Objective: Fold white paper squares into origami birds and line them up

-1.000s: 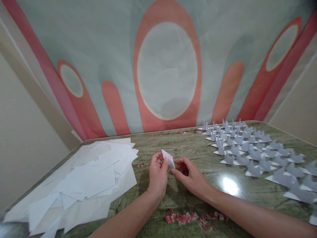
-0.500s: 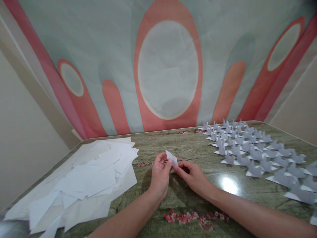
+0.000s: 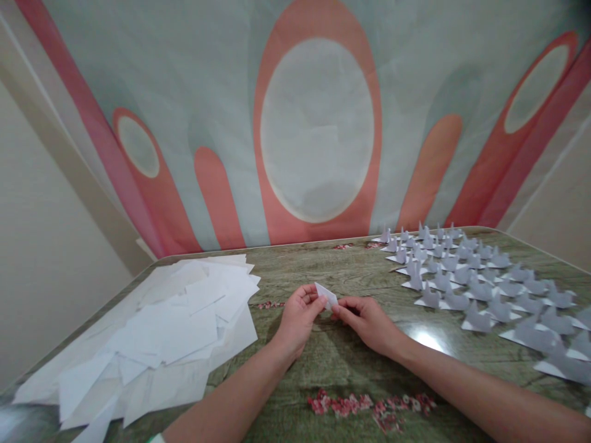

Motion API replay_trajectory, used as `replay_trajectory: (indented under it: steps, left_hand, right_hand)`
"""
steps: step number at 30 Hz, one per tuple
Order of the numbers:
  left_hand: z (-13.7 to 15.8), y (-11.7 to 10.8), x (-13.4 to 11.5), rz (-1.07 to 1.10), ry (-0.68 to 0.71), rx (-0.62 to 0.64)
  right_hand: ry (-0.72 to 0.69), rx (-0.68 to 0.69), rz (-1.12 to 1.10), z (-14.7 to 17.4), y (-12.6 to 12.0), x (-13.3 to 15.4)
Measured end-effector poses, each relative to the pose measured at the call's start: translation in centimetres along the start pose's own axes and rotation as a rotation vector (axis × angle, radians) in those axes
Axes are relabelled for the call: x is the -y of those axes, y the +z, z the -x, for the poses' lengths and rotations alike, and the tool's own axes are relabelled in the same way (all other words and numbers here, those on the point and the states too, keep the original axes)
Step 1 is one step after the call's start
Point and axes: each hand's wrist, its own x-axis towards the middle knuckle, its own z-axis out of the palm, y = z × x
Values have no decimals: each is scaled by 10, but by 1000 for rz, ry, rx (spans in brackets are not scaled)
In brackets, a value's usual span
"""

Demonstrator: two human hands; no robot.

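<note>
Between my hands, above the middle of the table, is a small piece of folded white paper (image 3: 325,293) with a pointed upper left corner. My left hand (image 3: 298,316) pinches it from the left, thumb on the near face and fingers curled behind. On the other side, my right hand (image 3: 366,319) grips its lower right corner between thumb and fingertips. The paper's far side is hidden from me.
A loose pile of white paper sheets (image 3: 170,326) covers the table's left side. Rows of folded paper birds (image 3: 480,286) stand along the right. Beneath is a wood-patterned table (image 3: 258,394) with printed pink flowers. A patterned backdrop (image 3: 318,135) rises behind it.
The folded paper has tilted, its lower right end turning further to the right. Both hands keep their hold on it. The whole view has shifted slightly.
</note>
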Motion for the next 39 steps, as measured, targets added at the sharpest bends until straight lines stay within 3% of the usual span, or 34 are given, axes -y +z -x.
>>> replay_trajectory:
  steps: [6,10,13,18,26,34,39]
  left_hand:
    - [-6,-11,-12,-225,144,119]
    - [-4,-16,-22,-577,379,235]
    - [-2,-16,-25,-758,451,310]
    - [-2,-16,-23,-849,455,321]
    - [-3,-19,-17,-790,358,324]
    - [-6,-22,-15,-973,321,388]
    - [-8,-24,-14,-986,311,396]
  right_hand:
    - [-28,46,23,-1,-7,-5]
    - [-26,111,28,-1,-8,-8]
    - [-7,108,23,1,-6,-8]
    - [-20,97,104,3,-3,-11]
    - [-53,68,286,3,-2,-11]
    - [-114,17,579,4,-6,-10]
    - [-150,-20,564,4,-6,-14]
